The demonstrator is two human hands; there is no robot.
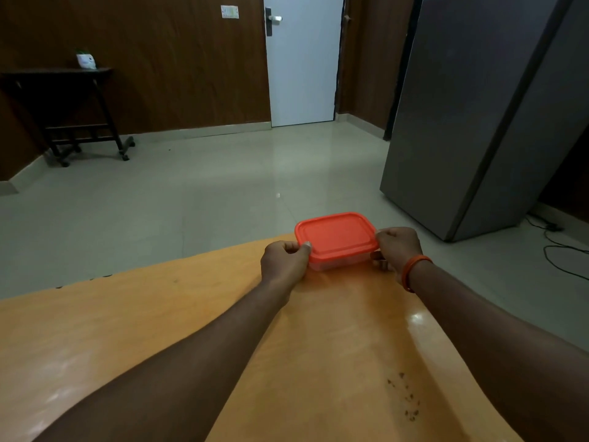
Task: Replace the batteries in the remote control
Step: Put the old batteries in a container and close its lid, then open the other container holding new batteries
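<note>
Fingers of both hands apparently around box.

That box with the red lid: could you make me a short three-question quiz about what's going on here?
1. True or false: the red lid is already off the clear box.
2. Which wrist wears the orange band? A) left B) right
3. Fill in: the box sits near the far edge of the orange ____.

Key: 1. False; the lid sits on the box, with the left hand and right hand gripping its two ends. 2. B. 3. Table.
</note>
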